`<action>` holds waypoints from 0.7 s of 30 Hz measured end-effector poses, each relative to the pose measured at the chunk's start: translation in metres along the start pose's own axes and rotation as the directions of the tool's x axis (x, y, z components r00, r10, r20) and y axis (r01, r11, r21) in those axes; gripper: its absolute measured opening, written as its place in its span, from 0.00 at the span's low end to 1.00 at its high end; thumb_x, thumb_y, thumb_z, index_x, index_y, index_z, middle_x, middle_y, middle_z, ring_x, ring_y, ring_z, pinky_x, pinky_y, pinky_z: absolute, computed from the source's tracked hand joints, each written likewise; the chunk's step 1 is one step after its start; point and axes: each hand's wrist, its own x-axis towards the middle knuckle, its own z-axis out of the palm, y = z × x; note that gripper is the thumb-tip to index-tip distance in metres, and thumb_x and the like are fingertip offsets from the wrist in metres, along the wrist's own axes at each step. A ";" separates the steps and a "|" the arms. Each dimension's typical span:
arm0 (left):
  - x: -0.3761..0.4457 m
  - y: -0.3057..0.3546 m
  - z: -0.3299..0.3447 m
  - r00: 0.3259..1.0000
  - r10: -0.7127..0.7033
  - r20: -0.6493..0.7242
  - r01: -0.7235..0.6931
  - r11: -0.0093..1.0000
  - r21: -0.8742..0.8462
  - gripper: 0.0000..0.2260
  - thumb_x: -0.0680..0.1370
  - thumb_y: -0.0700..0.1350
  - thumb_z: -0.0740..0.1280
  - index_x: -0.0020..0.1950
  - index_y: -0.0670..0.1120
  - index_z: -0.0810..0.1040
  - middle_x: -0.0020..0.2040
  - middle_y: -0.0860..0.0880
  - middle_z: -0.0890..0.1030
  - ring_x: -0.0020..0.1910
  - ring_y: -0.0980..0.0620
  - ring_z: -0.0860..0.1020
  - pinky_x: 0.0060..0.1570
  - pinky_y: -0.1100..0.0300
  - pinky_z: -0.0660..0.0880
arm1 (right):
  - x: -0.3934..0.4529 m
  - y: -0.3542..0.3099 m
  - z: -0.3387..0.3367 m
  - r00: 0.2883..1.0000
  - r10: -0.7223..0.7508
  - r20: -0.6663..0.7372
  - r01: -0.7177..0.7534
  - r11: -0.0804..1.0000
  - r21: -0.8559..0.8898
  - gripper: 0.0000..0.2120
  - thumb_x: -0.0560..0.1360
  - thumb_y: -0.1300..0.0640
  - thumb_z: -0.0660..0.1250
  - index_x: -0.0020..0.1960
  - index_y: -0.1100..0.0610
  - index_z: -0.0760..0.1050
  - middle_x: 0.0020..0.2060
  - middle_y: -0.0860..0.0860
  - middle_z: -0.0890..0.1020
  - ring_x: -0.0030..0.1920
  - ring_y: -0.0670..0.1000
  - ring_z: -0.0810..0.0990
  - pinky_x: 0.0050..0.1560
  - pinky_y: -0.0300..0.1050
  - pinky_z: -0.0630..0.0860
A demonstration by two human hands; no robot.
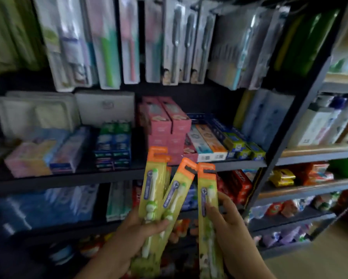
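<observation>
Above the left hand's [136, 235] grip, toothbrush packs [151, 190] fan.

Toothbrush packs [152, 190] in left hand [128, 240] & rt hand [233, 234]: yellow-green w/ orange tops, white/green brushes. Pink boxes [165, 121] above hands; red boxes [239, 184] just beyond rt hand

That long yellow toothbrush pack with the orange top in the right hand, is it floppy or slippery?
Probably light: the right hand holds the yellow toothbrush pack upright by its lower half. Likely fairly stiff: its orange top stands straight, well above the hand, though thin card may flex. Its plastic-looking front could be a little slippery.
</observation>
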 end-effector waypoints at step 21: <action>-0.024 0.151 -0.295 0.905 0.351 -0.239 -0.359 0.933 0.009 0.25 0.57 0.45 0.76 0.54 0.49 0.81 0.46 0.51 0.86 0.46 0.53 0.84 0.44 0.60 0.75 | 0.033 -0.141 0.314 0.876 -0.383 0.292 0.412 0.910 -0.044 0.10 0.73 0.50 0.65 0.54 0.45 0.79 0.40 0.47 0.86 0.41 0.49 0.85 0.41 0.45 0.80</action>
